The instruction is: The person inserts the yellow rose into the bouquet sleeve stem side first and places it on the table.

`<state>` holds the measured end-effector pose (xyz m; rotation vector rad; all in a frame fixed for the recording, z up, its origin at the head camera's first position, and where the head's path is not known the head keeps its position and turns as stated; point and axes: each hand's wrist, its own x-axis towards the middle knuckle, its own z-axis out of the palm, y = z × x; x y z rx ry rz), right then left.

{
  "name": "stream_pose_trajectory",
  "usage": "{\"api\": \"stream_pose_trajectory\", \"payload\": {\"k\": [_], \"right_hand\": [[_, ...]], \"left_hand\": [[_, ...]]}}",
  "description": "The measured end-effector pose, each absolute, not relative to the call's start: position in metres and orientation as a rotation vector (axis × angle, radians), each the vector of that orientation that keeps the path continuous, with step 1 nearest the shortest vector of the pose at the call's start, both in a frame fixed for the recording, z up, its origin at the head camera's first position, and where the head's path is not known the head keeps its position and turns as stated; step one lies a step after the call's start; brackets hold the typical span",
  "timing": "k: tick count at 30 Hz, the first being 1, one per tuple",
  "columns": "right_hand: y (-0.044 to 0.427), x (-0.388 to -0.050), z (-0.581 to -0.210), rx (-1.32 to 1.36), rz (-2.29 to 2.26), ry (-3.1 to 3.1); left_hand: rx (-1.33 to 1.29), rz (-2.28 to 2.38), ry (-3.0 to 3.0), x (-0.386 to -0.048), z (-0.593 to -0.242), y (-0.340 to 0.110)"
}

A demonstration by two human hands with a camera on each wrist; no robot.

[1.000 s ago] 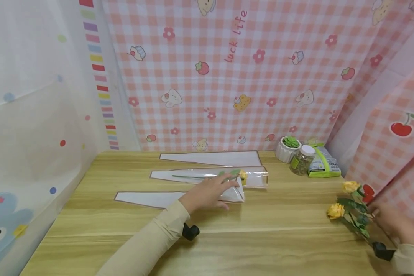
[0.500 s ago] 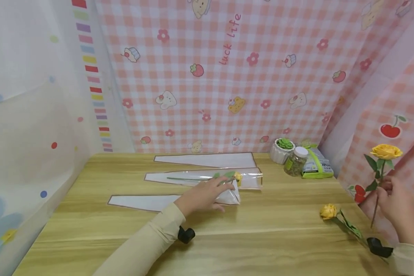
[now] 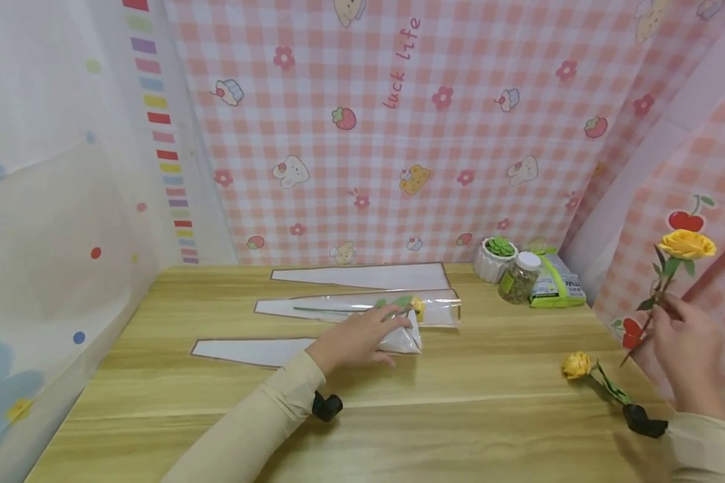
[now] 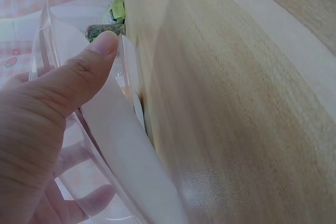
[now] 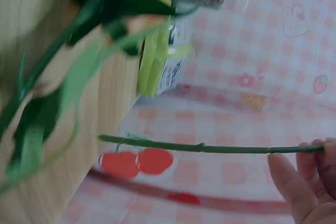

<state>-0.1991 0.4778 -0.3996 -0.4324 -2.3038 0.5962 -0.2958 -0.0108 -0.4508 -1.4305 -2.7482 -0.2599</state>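
Observation:
In the head view, my right hand (image 3: 690,345) pinches the stem of an upright yellow rose (image 3: 687,245) past the table's right edge. The right wrist view shows my right hand (image 5: 312,182) on that green stem (image 5: 231,149), its lower end bare. Another yellow rose (image 3: 576,365) lies at the table's right side. My left hand (image 3: 359,335) holds the wide end of the nearest clear sleeve (image 3: 403,342); in the left wrist view the thumb of my left hand (image 4: 47,114) lies over the plastic (image 4: 131,156), with curled fingers behind.
A middle sleeve (image 3: 447,312) with a yellow rose (image 3: 419,308) and a farther sleeve (image 3: 368,276) lie flat. At the back right stand a potted succulent (image 3: 495,259), a jar (image 3: 519,278) and a green-and-white packet (image 3: 558,282).
My right hand has lifted one rose from beside the other and tilted it upright, slightly higher now. The other rose stays on the table. My left hand has kept its place on the sleeve.

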Motion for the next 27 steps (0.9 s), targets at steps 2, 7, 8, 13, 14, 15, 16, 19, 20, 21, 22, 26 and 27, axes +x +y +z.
{"api": "stream_pose_trajectory", "payload": {"k": [2, 7, 8, 13, 14, 15, 16, 19, 20, 21, 22, 26, 27], "right_hand": [[0.474, -0.203, -0.398, -0.418, 0.639, -2.243], [0.463, -0.210, -0.394, -0.367, 0.864, -2.088], [0.460, -0.211, -0.392, -0.360, 0.923, -2.055], [0.445, -0.214, -0.384, -0.322, 1.379, -1.860], [0.442, -0.214, -0.384, -0.317, 1.432, -1.831], [0.439, -0.215, -0.383, -0.307, 1.498, -1.794], [0.436, -0.215, -0.384, -0.313, 1.462, -1.817], [0.428, -0.217, -0.385, -0.281, 1.450, -1.837], [0.425, -0.218, -0.386, -0.274, 1.453, -1.845], [0.421, -0.218, -0.386, -0.270, 1.429, -1.873], [0.418, -0.219, -0.386, -0.269, 1.398, -1.904], [0.403, -0.222, -0.386, -0.235, 1.455, -1.899], [0.400, -0.222, -0.387, -0.218, 1.481, -1.880]], "left_hand": [[-1.433, -0.265, -2.746, -0.296, -0.451, -0.011], [-1.434, -0.271, -2.748, -0.297, -0.451, -0.011], [-1.434, -0.271, -2.748, -0.297, -0.450, -0.011], [-1.439, -0.277, -2.748, -0.296, -0.448, -0.011], [-1.441, -0.279, -2.746, -0.296, -0.448, -0.011], [-1.444, -0.282, -2.742, -0.296, -0.447, -0.011], [-1.447, -0.285, -2.736, -0.296, -0.447, -0.011], [-1.460, -0.295, -2.724, -0.296, -0.447, -0.011], [-1.464, -0.300, -2.719, -0.296, -0.447, -0.011], [-1.466, -0.307, -2.714, -0.296, -0.447, -0.011], [-1.469, -0.311, -2.714, -0.297, -0.448, -0.011], [-1.462, -0.309, -2.721, -0.299, -0.450, -0.010], [-1.463, -0.298, -2.722, -0.300, -0.451, -0.009]]}}
